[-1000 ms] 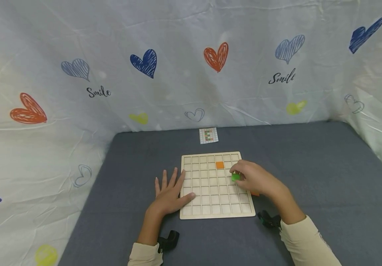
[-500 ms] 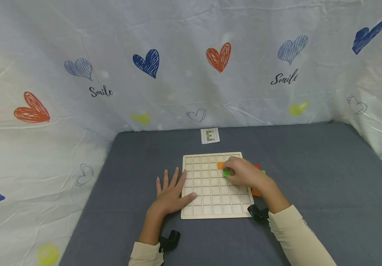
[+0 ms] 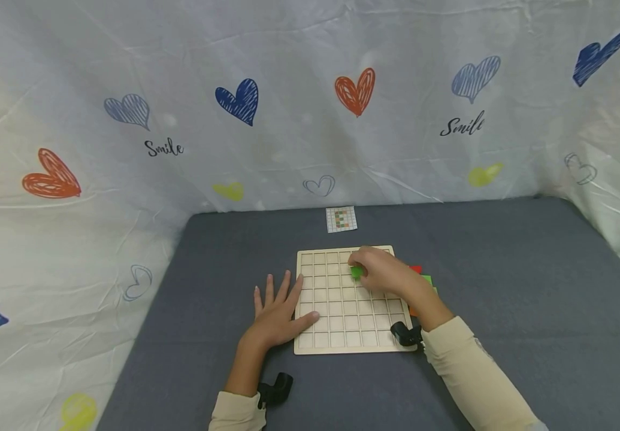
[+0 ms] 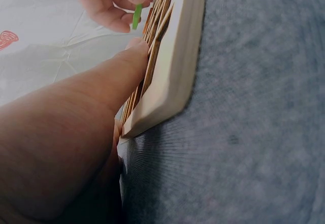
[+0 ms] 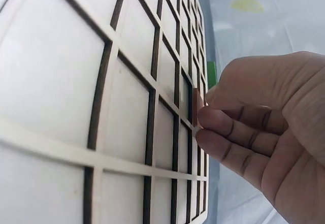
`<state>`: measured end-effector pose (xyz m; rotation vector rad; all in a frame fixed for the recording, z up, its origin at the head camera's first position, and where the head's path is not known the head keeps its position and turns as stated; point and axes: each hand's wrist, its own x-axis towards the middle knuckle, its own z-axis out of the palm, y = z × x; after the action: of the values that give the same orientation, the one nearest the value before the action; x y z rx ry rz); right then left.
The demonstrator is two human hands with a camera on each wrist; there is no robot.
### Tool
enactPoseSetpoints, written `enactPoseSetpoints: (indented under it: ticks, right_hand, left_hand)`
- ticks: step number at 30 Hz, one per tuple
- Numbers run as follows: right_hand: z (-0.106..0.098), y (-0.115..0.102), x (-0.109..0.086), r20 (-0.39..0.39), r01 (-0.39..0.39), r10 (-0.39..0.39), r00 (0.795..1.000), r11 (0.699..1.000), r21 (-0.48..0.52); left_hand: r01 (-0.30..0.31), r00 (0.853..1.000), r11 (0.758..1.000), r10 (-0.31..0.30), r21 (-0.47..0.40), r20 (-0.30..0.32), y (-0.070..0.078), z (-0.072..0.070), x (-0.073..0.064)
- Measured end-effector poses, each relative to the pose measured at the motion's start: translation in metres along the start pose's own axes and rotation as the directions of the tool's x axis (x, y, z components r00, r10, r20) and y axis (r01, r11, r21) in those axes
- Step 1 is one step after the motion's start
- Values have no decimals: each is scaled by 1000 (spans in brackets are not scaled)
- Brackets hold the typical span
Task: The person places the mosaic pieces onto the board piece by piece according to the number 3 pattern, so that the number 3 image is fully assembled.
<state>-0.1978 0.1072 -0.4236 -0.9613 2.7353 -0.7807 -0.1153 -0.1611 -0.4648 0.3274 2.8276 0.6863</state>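
A wooden grid board (image 3: 336, 323) with raised dividers lies on the table. My right hand (image 3: 382, 271) is over its upper part and pinches a small green square tile (image 3: 356, 272) between thumb and fingers. In the left wrist view the green tile (image 4: 137, 17) is held on edge, above the board's surface. An orange tile (image 5: 195, 107) sits in the grid just by the right fingertips in the right wrist view; in the head view the hand hides it. My left hand (image 3: 273, 320) lies with spread fingers at the board's left edge, its thumb resting on the board.
Beyond the board, a small card (image 3: 341, 219) shows a grid pattern with coloured squares. At the board's right side lie a red tile (image 3: 416, 269), green tiles (image 3: 427, 279) and an orange piece partly hidden by the right arm. A white printed curtain (image 3: 288, 149) hangs behind the table.
The right hand has moved left across the board with the green tile, now covering the orange tile's place. Tiles beside the board have come into view. The left hand stays put.
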Motion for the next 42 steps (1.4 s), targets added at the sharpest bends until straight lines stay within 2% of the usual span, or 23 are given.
enactPoseSetpoints:
  ticks: [4,10,17,21,26,28,32,36,39,42]
  right_hand:
    - [1,1,8,-11,4,-4,1000,1000,-21]
    - [4,0,16,-48,49,-52,998,996,-68]
    - [11,-1,22,-47,62,-66,997,995,-84]
    - [15,-1,21,-56,48,-53,997,995,-89]
    - [19,-6,15,-106,101,-117,987,984,-145]
    - [20,-9,9,-124,99,-118,985,984,-147]
    - [17,-9,-4,-155,64,-75,985,995,-74]
    - [3,1,-22,-173,14,-14,985,1000,-4]
    - [-11,13,-36,-183,-61,64,981,998,19]
    - [-22,27,-50,-203,-154,161,966,987,49]
  left_hand:
    - [-3,1000,1000,3,-1,-4,0,1,0]
    - [0,1000,1000,0,4,2,-2,1,1]
    - [1,1000,1000,-1,1,4,-1,2,0]
    - [2,1000,1000,-2,1,4,-2,4,1]
    - [-10,1000,1000,10,4,-10,-4,5,1]
    - [-15,1000,1000,15,-2,-21,-4,4,1]
    - [-8,1000,1000,8,0,-19,-3,3,1]
    - [3,1000,1000,-3,9,0,-2,4,1]
    - [1,1000,1000,-1,4,3,-3,4,2]
    - [-7,1000,1000,7,-1,-8,-5,6,2]
